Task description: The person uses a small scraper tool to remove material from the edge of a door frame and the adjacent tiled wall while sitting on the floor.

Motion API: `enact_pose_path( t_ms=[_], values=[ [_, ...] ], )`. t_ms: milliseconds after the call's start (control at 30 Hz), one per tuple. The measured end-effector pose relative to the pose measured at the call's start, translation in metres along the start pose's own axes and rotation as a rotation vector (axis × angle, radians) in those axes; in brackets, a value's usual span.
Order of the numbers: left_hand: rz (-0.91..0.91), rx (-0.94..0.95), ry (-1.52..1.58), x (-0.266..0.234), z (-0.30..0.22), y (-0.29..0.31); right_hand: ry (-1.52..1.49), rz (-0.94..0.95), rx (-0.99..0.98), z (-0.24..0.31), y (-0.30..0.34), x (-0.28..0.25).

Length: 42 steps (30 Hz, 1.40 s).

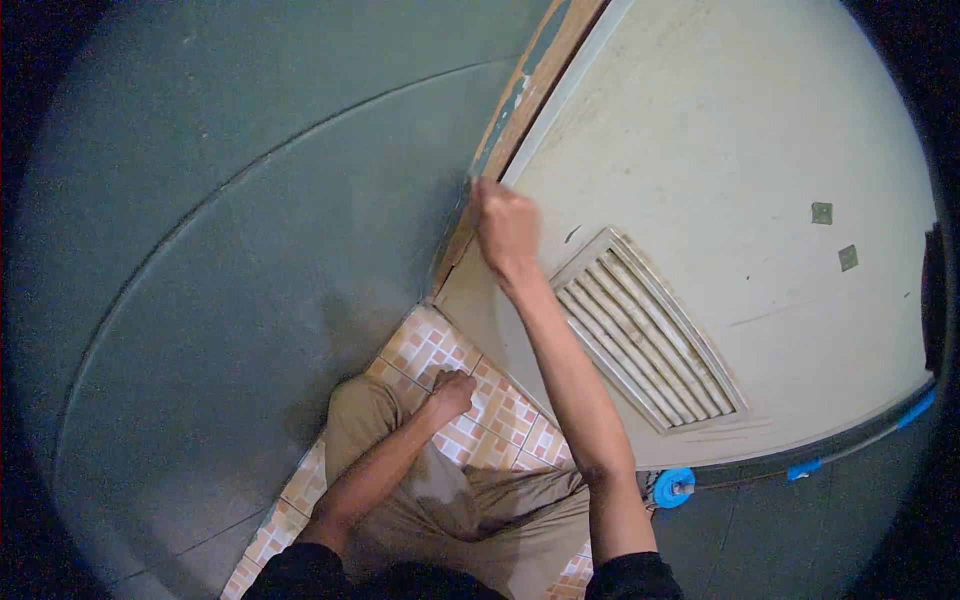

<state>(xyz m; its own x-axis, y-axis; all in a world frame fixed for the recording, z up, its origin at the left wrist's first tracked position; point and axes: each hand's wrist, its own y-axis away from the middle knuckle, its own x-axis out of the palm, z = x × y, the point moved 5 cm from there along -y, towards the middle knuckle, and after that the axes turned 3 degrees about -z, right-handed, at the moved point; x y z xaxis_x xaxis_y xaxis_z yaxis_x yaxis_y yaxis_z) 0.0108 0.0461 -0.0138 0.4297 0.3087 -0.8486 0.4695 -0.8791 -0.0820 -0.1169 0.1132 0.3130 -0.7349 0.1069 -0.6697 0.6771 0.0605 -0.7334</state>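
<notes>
My right hand (507, 228) is raised at the wooden door frame (462, 240), its fingers closed at the frame's edge beside the green wall (330, 220). Whatever the fingers may hold is hidden, and the hand is slightly blurred. Patchy green paint and bare wood show on the frame above it. To the right stands an off-white door (680, 130) with a dirty slatted vent (650, 335) low on it. Lower down, my left hand (455, 393) is held curled near my bent knee, above the patterned tile floor (430, 342); I cannot see anything in it.
A blue round disc (673, 487) sits by the door's lower edge at the right, near a dark strip with blue tape pieces (804, 468). Two small square marks are on the door. A raised curved line crosses the wall.
</notes>
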Motion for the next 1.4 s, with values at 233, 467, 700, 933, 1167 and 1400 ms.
enact_pose_path(
  t_ms=[233,467,700,933,1167,1400],
  values=[
    [0.023,-0.023,0.065,-0.005,-0.013,-0.009,0.018,-0.076,-0.019,-0.006,0.021,0.009],
    [0.083,-0.047,0.004,-0.005,-0.01,-0.007,-0.01,-0.174,0.021,-0.007,-0.02,-0.032],
    [0.114,-0.075,0.01,-0.007,-0.011,-0.013,0.085,0.11,-0.071,-0.004,0.032,0.031],
    [0.142,-0.058,0.006,-0.017,-0.016,-0.011,-0.018,-0.125,0.016,-0.007,-0.009,-0.026],
    [-0.008,-0.049,-0.014,0.0,-0.005,-0.006,0.057,0.049,-0.06,-0.006,0.014,0.009],
    [0.144,-0.048,-0.036,-0.011,-0.017,-0.011,0.08,-0.183,-0.002,-0.012,-0.011,-0.033]
  ],
)
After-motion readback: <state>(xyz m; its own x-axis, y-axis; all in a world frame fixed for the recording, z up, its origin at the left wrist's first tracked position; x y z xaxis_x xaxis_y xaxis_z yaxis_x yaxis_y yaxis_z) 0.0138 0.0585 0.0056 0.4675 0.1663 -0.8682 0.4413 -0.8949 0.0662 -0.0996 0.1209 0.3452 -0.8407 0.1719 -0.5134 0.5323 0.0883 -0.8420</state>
